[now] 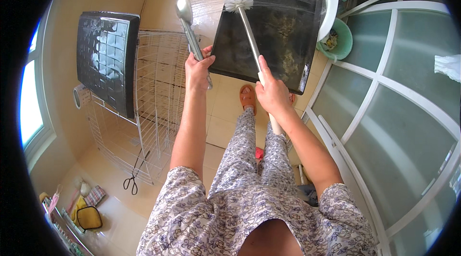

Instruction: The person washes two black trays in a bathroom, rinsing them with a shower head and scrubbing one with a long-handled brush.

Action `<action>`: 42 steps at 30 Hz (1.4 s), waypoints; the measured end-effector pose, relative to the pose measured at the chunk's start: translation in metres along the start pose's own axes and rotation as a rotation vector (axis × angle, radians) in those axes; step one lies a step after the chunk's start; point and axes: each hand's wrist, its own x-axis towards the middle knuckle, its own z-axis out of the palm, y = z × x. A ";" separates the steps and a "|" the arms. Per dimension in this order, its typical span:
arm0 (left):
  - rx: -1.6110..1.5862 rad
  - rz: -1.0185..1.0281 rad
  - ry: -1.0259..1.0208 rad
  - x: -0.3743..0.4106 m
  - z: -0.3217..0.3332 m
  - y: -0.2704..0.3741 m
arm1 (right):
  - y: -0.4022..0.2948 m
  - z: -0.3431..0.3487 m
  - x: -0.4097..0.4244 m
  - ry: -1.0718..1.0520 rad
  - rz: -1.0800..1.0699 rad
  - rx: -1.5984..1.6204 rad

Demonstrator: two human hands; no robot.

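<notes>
My left hand (196, 72) is wrapped around the handle of a chrome hand shower (191, 32). Thin jets of water run from its head to the right, across a large black tray (245, 47). The tray lies tilted against a white toilet (329, 7) and carries brownish smears down its right part. In my right hand (274, 92) is a toilet brush (249, 31) with a metal shaft and a pale handle. Its round white bristle head is over the tray's upper left, in line with the jets; whether it touches the surface I cannot tell.
On the left, a wet black tray (108, 61) rests on a wire cage (158, 108), with tongs (131, 184) hanging low on it. A green bin (340, 45) holding waste stands beside the toilet. Frosted sliding doors (363, 94) line the right; a window (34, 97) is at far left.
</notes>
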 end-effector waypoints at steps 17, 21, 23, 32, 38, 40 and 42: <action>0.462 0.105 0.151 0.001 -0.011 -0.027 | -0.040 -0.009 0.047 -0.011 -0.100 -0.335; 0.694 0.136 0.226 -0.006 0.000 -0.013 | -0.024 -0.014 0.010 -0.014 -0.148 -0.333; 0.690 0.161 0.277 -0.004 -0.004 -0.019 | -0.028 -0.022 0.043 -0.004 -0.116 -0.292; 0.464 0.040 0.278 0.002 -0.005 -0.011 | -0.015 0.002 0.015 -0.020 -0.170 -0.264; 0.579 0.150 0.137 -0.008 -0.006 -0.015 | -0.038 -0.019 0.144 0.131 -0.019 -0.328; 0.568 0.213 0.119 -0.007 -0.002 -0.019 | -0.038 -0.017 0.163 0.204 -0.094 -0.384; 0.574 0.199 0.166 -0.006 0.000 -0.016 | -0.040 -0.011 0.145 0.124 -0.093 -0.401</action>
